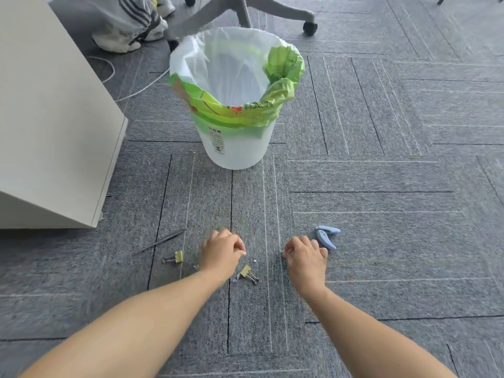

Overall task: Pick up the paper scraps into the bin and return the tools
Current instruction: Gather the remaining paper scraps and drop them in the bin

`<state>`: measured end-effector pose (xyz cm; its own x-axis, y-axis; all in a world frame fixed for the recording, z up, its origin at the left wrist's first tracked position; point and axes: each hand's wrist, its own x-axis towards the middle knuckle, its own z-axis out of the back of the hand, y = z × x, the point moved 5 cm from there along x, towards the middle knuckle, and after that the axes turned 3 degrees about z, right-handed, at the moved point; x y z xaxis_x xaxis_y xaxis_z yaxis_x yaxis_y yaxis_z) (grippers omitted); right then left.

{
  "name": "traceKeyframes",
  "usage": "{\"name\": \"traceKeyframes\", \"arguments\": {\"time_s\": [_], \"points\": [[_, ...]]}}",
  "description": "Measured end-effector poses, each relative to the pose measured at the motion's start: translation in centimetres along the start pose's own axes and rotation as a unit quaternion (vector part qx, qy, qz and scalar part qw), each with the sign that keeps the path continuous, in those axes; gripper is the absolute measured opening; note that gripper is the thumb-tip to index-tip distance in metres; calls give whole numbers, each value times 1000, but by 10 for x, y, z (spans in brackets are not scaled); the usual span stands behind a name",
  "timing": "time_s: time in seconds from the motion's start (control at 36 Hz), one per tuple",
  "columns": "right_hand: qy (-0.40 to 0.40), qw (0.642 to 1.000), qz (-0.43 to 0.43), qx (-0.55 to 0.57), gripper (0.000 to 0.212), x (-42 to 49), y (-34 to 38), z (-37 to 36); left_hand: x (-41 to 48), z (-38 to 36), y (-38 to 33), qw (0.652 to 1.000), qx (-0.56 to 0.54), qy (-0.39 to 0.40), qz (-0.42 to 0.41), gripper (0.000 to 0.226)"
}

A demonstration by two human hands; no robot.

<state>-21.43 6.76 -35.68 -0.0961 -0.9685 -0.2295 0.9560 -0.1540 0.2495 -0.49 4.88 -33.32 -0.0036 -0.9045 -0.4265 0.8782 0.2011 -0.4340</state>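
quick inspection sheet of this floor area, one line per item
surface: grey carpet tiles, work at floor level.
job's things: white bin upright beyond the hands; small paper scraps near the hands; binder clips, thin metal rod and blue tool lying on the carpet.
clutter: nothing seen.
grippers: left hand and right hand low over the carpet, fingers curled; any pinched scrap too small to tell.
cables: white cable on the floor left of the bin.
surroundings: white cabinet at left; chair base and someone's trouser legs behind the bin.
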Motion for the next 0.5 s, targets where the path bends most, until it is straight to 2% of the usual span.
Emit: {"name": "traceKeyframes", "arguments": {"time_s": [0.36,0.5], "points": [[25,999,33,-24,9,7,4,5,-5,-25,-7,999,-4,-11,34,10],[7,1000,23,-5,7,2,5,7,-5,-31,-10,1000,8,-11,21,16]]}}
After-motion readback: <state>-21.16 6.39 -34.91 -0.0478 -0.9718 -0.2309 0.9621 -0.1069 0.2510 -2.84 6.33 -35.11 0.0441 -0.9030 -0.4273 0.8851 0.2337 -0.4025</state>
